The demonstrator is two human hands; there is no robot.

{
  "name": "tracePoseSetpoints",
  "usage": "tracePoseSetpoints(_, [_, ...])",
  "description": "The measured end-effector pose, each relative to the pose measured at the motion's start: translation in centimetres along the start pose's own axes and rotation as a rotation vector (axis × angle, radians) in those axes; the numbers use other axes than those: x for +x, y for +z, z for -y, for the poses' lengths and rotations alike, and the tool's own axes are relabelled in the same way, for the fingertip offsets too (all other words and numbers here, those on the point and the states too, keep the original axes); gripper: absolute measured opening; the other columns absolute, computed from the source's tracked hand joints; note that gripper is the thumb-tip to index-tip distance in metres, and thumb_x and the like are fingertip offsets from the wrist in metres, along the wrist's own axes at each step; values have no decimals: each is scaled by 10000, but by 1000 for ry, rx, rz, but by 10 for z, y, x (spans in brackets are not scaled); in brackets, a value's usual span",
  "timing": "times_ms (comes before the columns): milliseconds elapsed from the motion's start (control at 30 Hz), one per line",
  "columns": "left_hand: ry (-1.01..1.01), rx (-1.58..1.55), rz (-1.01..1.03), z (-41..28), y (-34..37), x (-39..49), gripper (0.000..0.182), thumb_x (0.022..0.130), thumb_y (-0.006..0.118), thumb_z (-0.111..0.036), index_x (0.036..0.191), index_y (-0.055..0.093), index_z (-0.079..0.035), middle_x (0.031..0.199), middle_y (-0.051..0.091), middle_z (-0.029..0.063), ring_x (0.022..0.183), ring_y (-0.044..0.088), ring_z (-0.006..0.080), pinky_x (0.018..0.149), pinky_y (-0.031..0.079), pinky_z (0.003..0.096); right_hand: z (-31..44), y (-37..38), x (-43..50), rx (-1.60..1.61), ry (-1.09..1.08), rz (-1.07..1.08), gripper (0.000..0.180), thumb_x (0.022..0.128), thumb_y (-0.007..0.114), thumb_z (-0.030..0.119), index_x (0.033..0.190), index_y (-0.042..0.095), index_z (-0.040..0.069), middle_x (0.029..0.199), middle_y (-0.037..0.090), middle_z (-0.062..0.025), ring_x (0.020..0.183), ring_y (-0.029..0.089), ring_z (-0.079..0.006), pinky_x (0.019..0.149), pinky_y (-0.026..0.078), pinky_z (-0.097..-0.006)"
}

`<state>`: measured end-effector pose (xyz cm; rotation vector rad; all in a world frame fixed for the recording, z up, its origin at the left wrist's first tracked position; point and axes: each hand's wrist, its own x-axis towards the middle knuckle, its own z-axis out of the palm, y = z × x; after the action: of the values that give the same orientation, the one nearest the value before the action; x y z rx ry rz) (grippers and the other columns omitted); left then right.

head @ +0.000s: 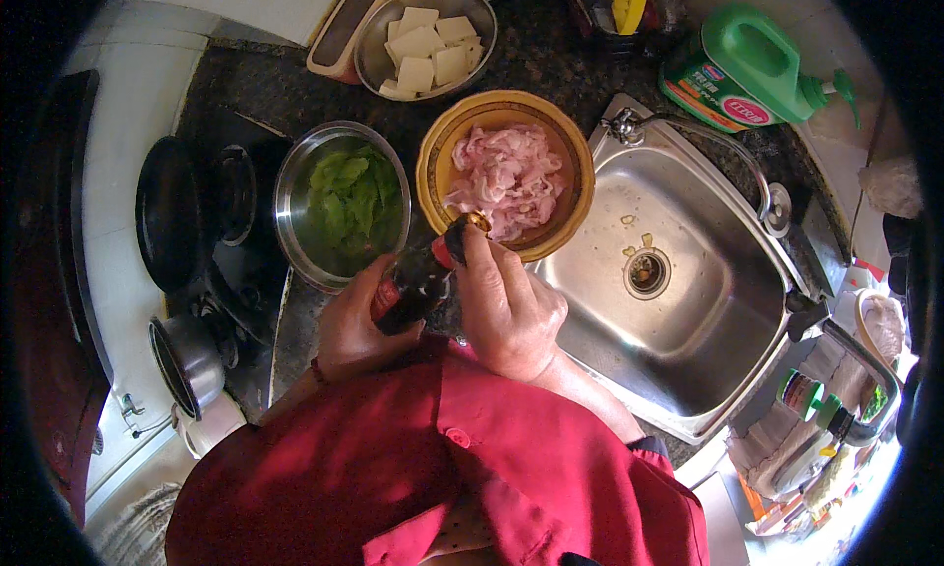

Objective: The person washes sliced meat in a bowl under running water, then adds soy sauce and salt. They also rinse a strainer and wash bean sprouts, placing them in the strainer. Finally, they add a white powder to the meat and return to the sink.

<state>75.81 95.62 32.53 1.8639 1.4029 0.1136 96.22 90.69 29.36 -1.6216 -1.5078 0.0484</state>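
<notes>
My left hand (350, 334) is wrapped around the body of a dark glass bottle (414, 282) with a red label. The bottle tilts, its top pointing up and right. At the neck, the fingers of my right hand (509, 308) grip the black top; whether the cap is on or off is hard to tell. A gold-coloured round end shows just past those fingers, over the near rim of a yellow-brown bowl (429, 175). Thin pink slices of raw meat (509, 171) fill that bowl. To its left, a stainless steel bowl (283, 197) holds green leaves (358, 193).
White tofu blocks (420, 46) lie in a metal bowl (369, 72) at the back. A steel sink (708, 219) with a faucet (745, 149) is on the right, a green pump jug (745, 64) behind it. A black pan (169, 215) and a saucepan (193, 367) stand left.
</notes>
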Motion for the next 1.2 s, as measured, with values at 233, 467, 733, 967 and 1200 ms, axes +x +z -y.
tracePoseSetpoints(233, [-39, 62, 80, -7, -7, 3, 944, 691, 903, -207, 1464, 418, 35, 1264, 652, 171, 1173, 631, 215, 1018, 491, 353, -1, 1, 3, 1, 4, -7, 431, 817, 686, 57, 1237, 641, -27, 984, 688, -136, 593, 632, -181, 503, 514, -303])
tracePoseSetpoints(467, [-119, 96, 111, -27, -13, 7, 918, 702, 890, -218, 1460, 428, 17, 1256, 659, 167, 1164, 642, 219, 1011, 495, 351, -3, 1, 5, 29, 15, -6, 431, 819, 699, 60, 1235, 638, -36, 937, 673, -120, 607, 634, -178, 506, 514, -304])
tracePoseSetpoints(733, [-52, -1, 123, -7, -8, 8, 866, 760, 844, -168, 1472, 393, 32, 1291, 644, 160, 1170, 632, 211, 1036, 475, 350, -4, 3, 6, 47, 18, -19, 438, 823, 723, 75, 1236, 633, -38, 928, 668, -115, 599, 629, -184, 507, 514, -309])
tracePoseSetpoints(967, [-55, 148, 75, -10, -9, 6, 869, 735, 858, -197, 1462, 433, 18, 1191, 689, 151, 1098, 661, 195, 981, 504, 338, -6, 6, 6, 36, 35, -10, 423, 828, 721, 82, 1226, 636, -30, 902, 654, -103, 585, 620, -184, 497, 507, -311])
tracePoseSetpoints(1200, [-28, 184, 74, -15, -13, 10, 915, 703, 882, -259, 1462, 444, 2, 1116, 696, 138, 1028, 676, 196, 924, 526, 333, -8, 8, 4, 34, 39, -18, 431, 826, 719, 82, 1235, 632, -22, 881, 642, -92, 570, 607, -180, 488, 496, -312])
